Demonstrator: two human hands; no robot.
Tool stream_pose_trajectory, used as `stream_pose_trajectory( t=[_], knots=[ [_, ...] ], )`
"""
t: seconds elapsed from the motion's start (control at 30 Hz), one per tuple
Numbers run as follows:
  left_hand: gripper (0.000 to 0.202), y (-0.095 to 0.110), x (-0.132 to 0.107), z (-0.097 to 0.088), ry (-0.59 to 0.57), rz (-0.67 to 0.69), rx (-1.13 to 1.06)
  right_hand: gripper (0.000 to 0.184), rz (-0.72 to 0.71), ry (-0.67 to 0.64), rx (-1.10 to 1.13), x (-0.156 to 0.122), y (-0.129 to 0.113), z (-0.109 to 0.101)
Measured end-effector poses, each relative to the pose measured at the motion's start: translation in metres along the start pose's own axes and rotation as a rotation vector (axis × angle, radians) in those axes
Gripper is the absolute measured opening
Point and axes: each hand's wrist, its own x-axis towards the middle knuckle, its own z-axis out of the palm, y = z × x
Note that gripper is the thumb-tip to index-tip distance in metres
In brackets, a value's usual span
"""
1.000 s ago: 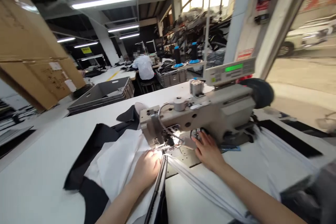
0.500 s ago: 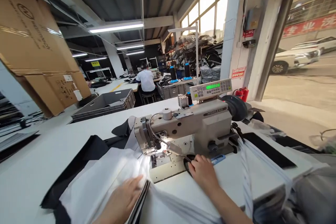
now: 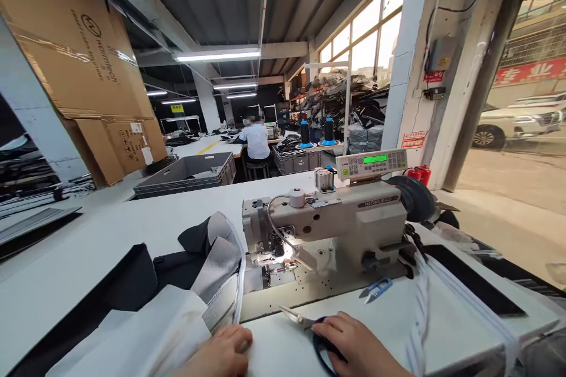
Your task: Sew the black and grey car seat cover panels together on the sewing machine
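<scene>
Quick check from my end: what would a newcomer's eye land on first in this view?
The cream HIGHLEAD sewing machine dominates the centre of the white table, its needle area lit. At bottom right, the right hand holds dark-handled scissors; at bottom left, the left hand rests beside a pile of black, grey and white fabric. Huge cardboard boxes stand at upper left.

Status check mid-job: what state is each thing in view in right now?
Left hand: resting at the cloth's edge
Right hand: gripping scissors
Scissors: held, tips toward the machine
Sewing machine: lamp lit
Control panel: green display lit
Blue snips: lying unheld on table
Garment cloth: bunched, left of machine
</scene>
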Motion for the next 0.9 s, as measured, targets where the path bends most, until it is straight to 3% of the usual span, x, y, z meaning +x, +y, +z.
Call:
stream_pose_trajectory(
  t=[0.2, 0.27, 0.3, 0.4, 0.47, 0.57, 0.63, 0.9],
  knots=[
    [0.016, -0.011, -0.027, -0.001, 0.092, 0.038, -0.126, 0.065, -0.09, -0.029, 0.123, 0.016, -0.004, 0.013],
    [0.045, -0.01, -0.034, 0.003, 0.024, 0.079, -0.12, 0.059, -0.073, -0.014, 0.065, 0.024, -0.003, 0.02],
    [0.049, -0.01, -0.034, 0.006, 0.016, 0.104, -0.097, 0.055, -0.066, -0.009, 0.031, 0.028, -0.002, 0.024],
    [0.015, -0.011, -0.03, 0.013, 0.081, 0.163, -0.001, 0.041, -0.11, -0.015, -0.042, 0.04, 0.003, 0.033],
    [0.006, -0.015, -0.028, 0.014, 0.238, 0.163, -0.091, 0.037, -0.167, -0.038, -0.061, 0.043, 0.005, 0.034],
    [0.006, -0.022, -0.031, 0.011, 0.546, 0.066, -0.353, 0.034, -0.234, -0.091, -0.077, 0.043, 0.002, 0.03],
    [0.009, -0.025, -0.035, 0.008, 0.658, 0.054, -0.472, 0.033, -0.276, -0.119, -0.087, 0.043, -0.006, 0.029],
    [0.007, -0.02, -0.044, -0.003, 0.628, 0.089, -0.608, 0.041, -0.48, -0.077, -0.062, 0.056, -0.059, 0.045]
  ],
)
